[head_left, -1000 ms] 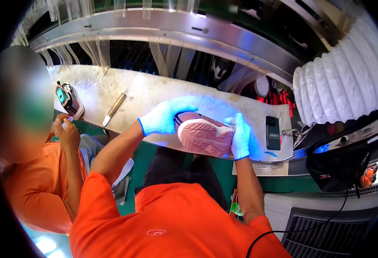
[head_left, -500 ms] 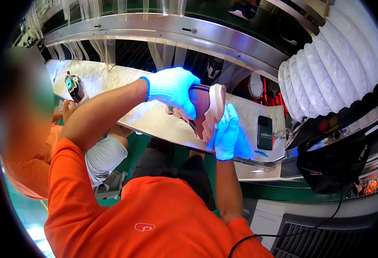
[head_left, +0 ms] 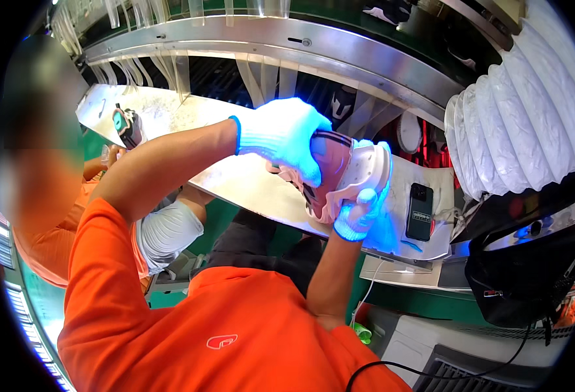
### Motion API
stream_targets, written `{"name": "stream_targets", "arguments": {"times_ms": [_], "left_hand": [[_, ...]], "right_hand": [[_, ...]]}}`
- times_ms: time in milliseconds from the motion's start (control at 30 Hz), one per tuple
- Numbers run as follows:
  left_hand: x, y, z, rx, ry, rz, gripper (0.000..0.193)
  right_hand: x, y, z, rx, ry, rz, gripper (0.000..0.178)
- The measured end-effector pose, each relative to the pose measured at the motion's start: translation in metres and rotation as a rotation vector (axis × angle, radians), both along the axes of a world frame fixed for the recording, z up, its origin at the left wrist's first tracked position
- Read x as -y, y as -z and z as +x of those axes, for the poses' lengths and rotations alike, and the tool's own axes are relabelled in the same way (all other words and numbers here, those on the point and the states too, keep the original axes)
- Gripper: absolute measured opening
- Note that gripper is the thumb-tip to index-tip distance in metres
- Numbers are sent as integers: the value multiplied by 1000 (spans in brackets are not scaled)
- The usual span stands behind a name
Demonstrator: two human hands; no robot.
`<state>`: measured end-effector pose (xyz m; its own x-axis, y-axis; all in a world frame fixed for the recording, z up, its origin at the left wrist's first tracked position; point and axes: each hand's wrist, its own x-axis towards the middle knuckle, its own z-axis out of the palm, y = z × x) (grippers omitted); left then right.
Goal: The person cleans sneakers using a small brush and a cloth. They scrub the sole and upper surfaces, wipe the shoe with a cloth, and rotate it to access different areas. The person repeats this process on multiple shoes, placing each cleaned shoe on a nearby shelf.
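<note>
A pink sneaker (head_left: 332, 160) with dark stripes is held tilted over the near edge of the pale worktable (head_left: 258, 196). My left hand (head_left: 284, 134), in a white knit glove lit blue, wraps over the upper from the left. The pale chunky sole (head_left: 364, 168) faces right. Against it is my right hand (head_left: 359, 215), gloved alike, its fingers curled round the sole's lower and right side. Part of the upper is hidden beneath my left hand.
A phone (head_left: 420, 212) and a small blue strip (head_left: 410, 245) lie on the table's right end. Another shoe (head_left: 129, 127) stands near a seated co-worker at left. Beyond are a metal rail (head_left: 261, 40) with clear plastic strips, a white duct (head_left: 519, 117) and a black bag (head_left: 523, 274).
My right hand has gone from nearly flat beside the sneaker to curled round its sole. The sneaker has turned so more of the sole's underside shows. The whole view has shifted slightly.
</note>
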<state>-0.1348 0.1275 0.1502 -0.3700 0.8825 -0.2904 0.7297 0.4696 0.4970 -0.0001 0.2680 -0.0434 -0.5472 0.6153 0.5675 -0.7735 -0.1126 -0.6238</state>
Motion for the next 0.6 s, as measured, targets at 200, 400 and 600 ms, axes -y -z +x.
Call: {"name": "stream_targets", "arguments": {"times_ms": [200,400,600], "left_hand": [[13,1,15,-181,113,76,77],[11,-1,21,-254,189,84,77],[6,3,26,-308,254,79,79]], "right_hand": [[-6,-12,32,138,-4,229,150],[-1,-5,42,177,-44,143,162],[6,0,42,229,-26,213,149]]}}
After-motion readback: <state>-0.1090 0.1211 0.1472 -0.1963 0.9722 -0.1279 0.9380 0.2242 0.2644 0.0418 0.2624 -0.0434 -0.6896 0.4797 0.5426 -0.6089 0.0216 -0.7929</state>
